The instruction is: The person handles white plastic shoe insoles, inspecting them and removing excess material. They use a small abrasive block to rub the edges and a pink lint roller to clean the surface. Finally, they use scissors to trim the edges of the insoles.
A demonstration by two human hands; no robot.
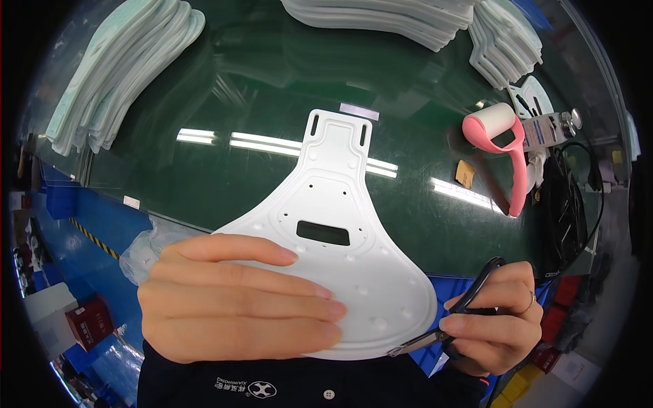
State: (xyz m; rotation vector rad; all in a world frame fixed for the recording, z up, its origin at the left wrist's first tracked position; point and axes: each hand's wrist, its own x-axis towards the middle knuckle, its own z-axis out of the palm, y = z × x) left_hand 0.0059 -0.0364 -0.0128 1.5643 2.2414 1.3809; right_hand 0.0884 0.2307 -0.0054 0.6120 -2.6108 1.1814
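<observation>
A white moulded plastic panel (340, 183), narrow and slotted at its far end and wide and rounded near me, reaches over the green table's near edge. My left hand (238, 299) lies across its wide part with straight fingers, gripping it at the left side; the thumb is hidden. In my right hand (500, 323) is a pair of black-handled scissors (479, 289). Their metal blades point left and touch, or nearly touch, the panel's lower right rim. A rectangular opening and several small holes show in the panel's middle.
Stacks of similar white panels stand at the far left (129, 68), far middle (388, 17) and far right (503, 41). On the right lie a pink lint roller (518, 170), a metal-capped bottle (544, 129), a small tan piece (464, 174) and a black bag (564, 211).
</observation>
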